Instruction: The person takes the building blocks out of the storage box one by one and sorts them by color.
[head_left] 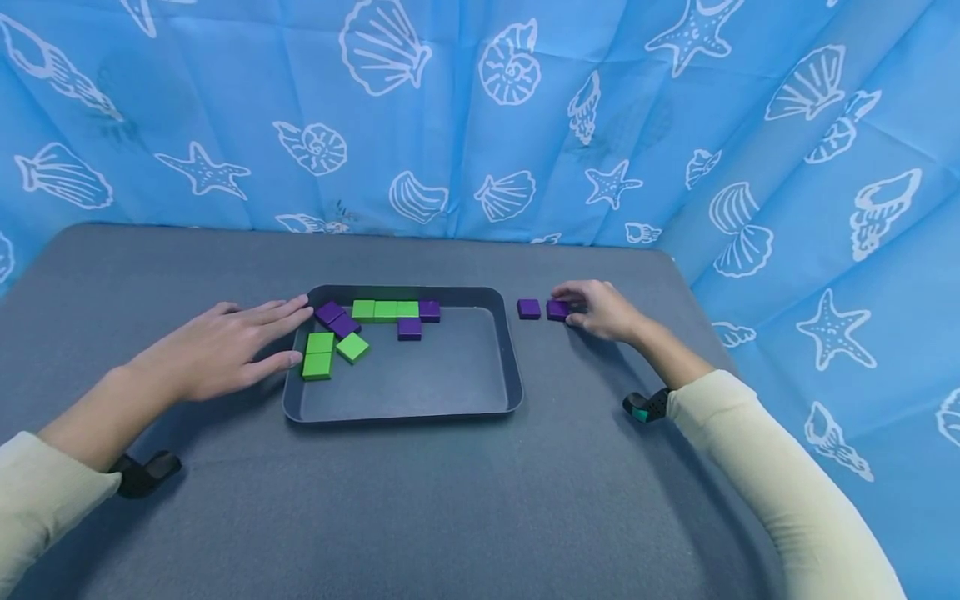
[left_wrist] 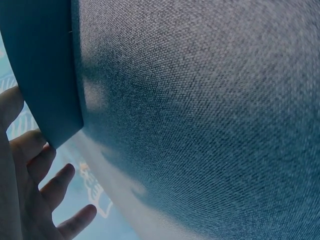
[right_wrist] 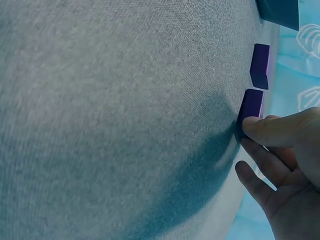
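My right hand pinches a small purple square block between thumb and fingers on the table, right of the tray. In the right wrist view the thumb presses the near end of this block. A second purple block lies just left of it, apart from the tray. My left hand has its fingers extended against the left side of the dark shallow tray. In the left wrist view fingertips touch the tray's outer wall. Several green blocks and purple blocks lie inside, towards the tray's left and back.
The grey cloth-like table extends around the tray. Behind it and along the right hangs a blue curtain with white shell and starfish prints. A black band sits at the right wrist, and another black band at the left.
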